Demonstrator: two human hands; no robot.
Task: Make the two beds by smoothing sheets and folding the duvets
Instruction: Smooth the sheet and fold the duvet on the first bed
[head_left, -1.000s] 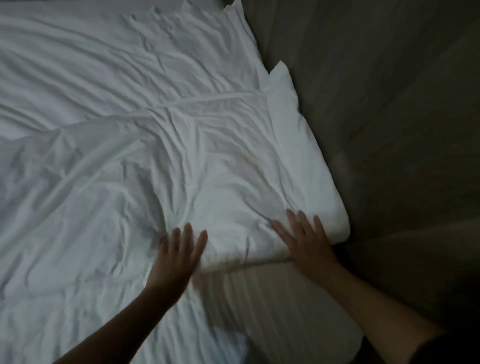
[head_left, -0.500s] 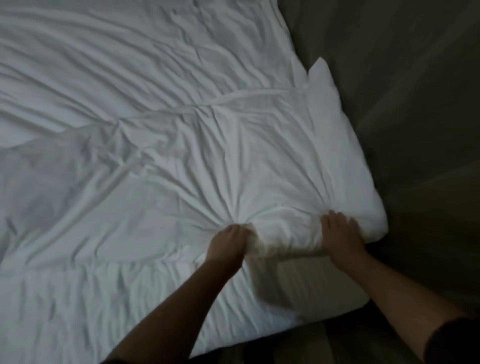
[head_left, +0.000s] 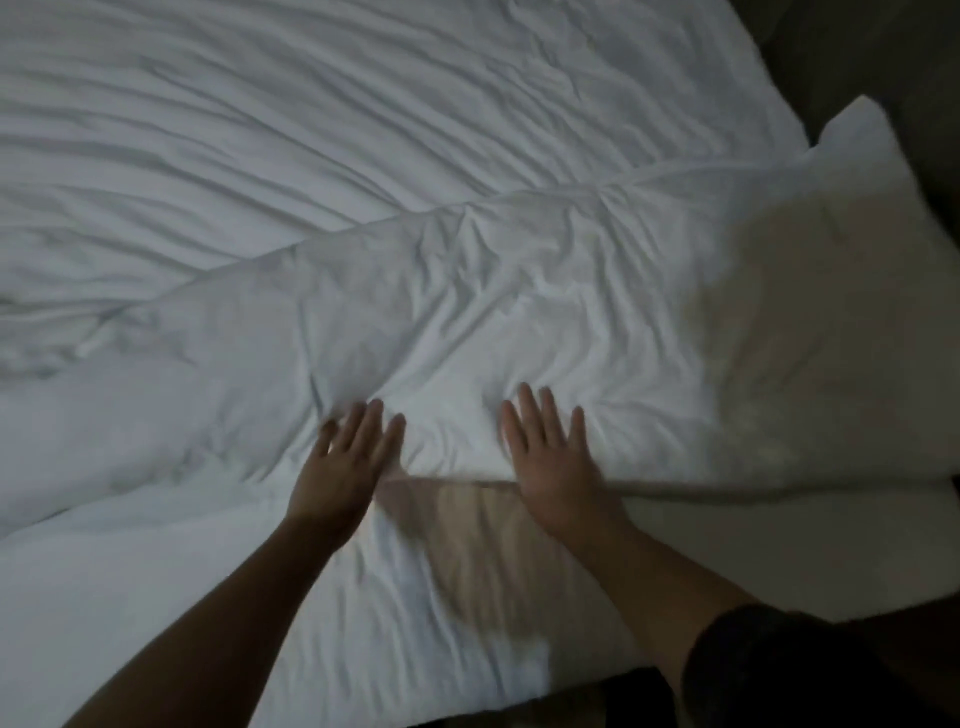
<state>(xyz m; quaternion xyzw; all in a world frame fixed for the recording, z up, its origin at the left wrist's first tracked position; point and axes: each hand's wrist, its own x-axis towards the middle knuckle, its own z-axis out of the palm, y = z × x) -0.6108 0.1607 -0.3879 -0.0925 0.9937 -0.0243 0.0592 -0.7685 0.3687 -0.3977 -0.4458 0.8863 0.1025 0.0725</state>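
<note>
1. A person's left hand (head_left: 343, 462) and right hand (head_left: 556, 467) lie flat on a white duvet (head_left: 519, 312) spread over a bed (head_left: 810, 551) in dim light, seen from above.
2. The duvet is a puffy, heavily creased layer running in a band across the bed, from the left edge of the view to the right. There one pointed corner (head_left: 857, 119) juts out beside the dark floor (head_left: 883, 47).
3. Its near edge forms a straight line leading from between the two hands off to the right. Creases fan outward from where the hands press.
4. The left hand's fingers (head_left: 363, 426) are straight and slightly spread, holding nothing, with the tips on the duvet just beside that edge.
5. The right hand's fingers (head_left: 540, 415) are likewise straight and fanned wide, holding nothing. The palm lies across the duvet's near edge.
6. Beyond the duvet lies a white sheet (head_left: 260, 104) marked by long wrinkles. Nearer the camera is more white bedding with a warmer-lit patch, and a dark sleeve (head_left: 779, 670) covers the right forearm.
</note>
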